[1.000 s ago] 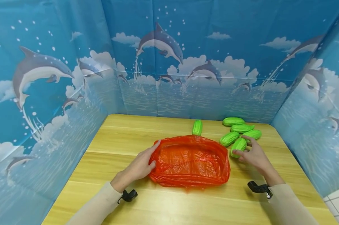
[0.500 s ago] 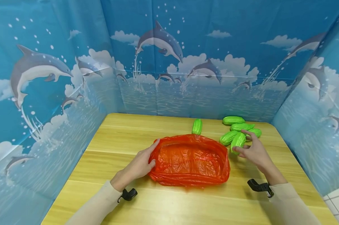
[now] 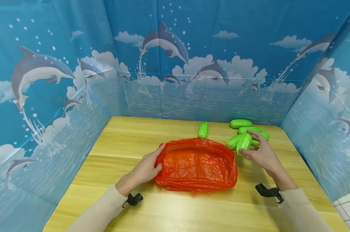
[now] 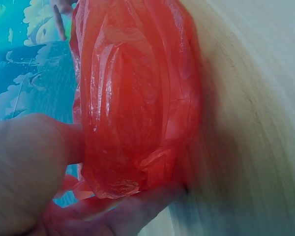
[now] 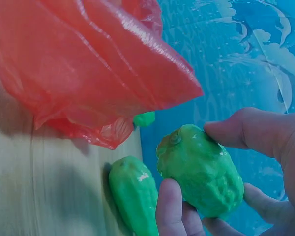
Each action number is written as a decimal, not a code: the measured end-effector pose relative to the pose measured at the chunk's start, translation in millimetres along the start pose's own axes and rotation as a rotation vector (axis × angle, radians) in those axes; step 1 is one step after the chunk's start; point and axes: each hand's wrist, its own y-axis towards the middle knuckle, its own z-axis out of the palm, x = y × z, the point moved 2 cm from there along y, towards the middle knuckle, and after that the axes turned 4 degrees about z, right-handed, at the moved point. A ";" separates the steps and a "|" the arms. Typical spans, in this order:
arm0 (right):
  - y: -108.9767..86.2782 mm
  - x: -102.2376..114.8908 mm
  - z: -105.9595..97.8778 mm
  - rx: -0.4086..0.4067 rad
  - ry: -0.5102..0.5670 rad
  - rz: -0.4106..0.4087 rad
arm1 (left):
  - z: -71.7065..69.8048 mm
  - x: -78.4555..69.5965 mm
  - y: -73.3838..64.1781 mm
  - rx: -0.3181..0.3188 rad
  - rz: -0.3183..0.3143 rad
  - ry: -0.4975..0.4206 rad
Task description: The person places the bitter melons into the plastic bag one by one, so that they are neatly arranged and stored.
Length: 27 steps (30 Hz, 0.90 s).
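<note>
My right hand [image 3: 265, 156] grips a bright green, bumpy bitter melon [image 3: 244, 143] between thumb and fingers, tilted and lifted off the table. In the right wrist view this melon [image 5: 201, 172] is apart from another bitter melon [image 5: 130, 191] lying on the wood. A red plastic bag [image 3: 195, 185] stands before me, spread wide with its mouth upward; whether a box is inside it is hidden. At its left end my left hand [image 3: 144, 167] holds the rim, the thumb on the near side. The left wrist view shows fingers [image 4: 137, 206] beneath the red film [image 4: 132, 98].
Several other bitter melons [image 3: 241, 123] lie grouped at the table's back right. One single bitter melon [image 3: 203, 130] lies behind the bag. Blue dolphin-print curtains [image 3: 175, 96] enclose the wooden table [image 3: 120, 135] at the back and sides.
My right hand has taken hold of the nearest bitter melon and raised it slightly from the table, tilting it. The left hand stays at the bag's left end.
</note>
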 end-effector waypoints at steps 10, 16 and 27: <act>-8.6 19.3 1.1 -0.014 -0.004 -0.034 | 1.0 -2.0 0.5 0.002 -0.005 -0.006; -14.4 31.2 6.6 -0.032 -0.015 -0.081 | 1.0 -0.7 -0.7 0.011 0.000 -0.015; -25.2 53.6 23.4 -0.012 -0.057 -0.158 | -1.4 1.1 -0.4 0.008 -0.030 -0.066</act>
